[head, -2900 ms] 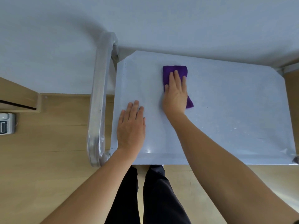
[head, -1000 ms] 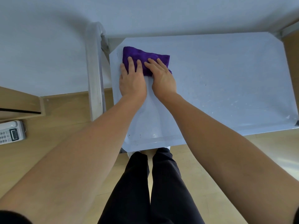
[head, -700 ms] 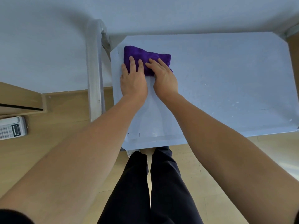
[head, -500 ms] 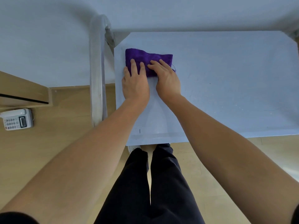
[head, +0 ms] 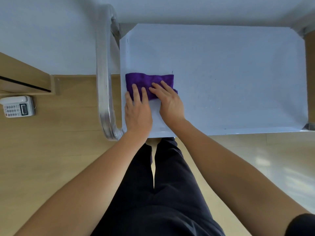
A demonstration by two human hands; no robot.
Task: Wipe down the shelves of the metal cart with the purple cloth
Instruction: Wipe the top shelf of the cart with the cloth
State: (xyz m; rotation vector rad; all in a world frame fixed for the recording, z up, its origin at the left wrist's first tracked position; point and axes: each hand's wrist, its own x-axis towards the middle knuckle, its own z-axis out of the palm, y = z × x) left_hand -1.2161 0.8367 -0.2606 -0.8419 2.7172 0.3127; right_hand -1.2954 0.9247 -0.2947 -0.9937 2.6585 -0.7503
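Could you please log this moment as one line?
step: wipe shelf | cloth: at shelf's left edge | left hand: flat on cloth | right hand: flat on cloth

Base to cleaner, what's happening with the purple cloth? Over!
Left hand and right hand flat on purple cloth. Cloth near left edge of cart shelf, beside handle. No obstacle seen.

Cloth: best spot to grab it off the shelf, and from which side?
The cloth lies flat and folded on the shelf. The left hand and right hand press its near half, and the handle crowds its left end. So probably pinch the bare far long edge, coming from above.
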